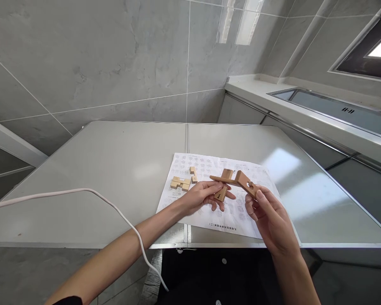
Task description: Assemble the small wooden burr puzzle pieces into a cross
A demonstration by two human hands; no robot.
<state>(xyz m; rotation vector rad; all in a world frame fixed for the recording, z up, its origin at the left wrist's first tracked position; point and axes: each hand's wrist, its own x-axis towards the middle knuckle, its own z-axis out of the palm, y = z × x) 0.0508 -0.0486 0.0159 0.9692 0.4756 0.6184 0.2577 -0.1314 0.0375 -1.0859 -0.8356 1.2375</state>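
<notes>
Above a printed paper sheet (206, 221), my left hand (200, 195) is closed on a wooden puzzle piece (220, 195) with a dark mark, thumb on top and fingers beneath. My right hand (269, 207) grips the end of a brown wooden puzzle piece (245, 183) with a cut-out notch, tilted up to the left. A slim wooden part (220, 179) reaches left from it over my left fingertips. Another wooden block end (227, 173) shows behind; whether these parts are joined I cannot tell. Loose lighter wooden pieces (180, 183) lie on the sheet's left side.
A small angled wooden piece (193, 174) lies on the sheet too. Under everything is a pale table (114, 169) with a centre seam. A white cable (92, 191) crosses the table and my left forearm. To the right stands a counter with a sink (336, 110).
</notes>
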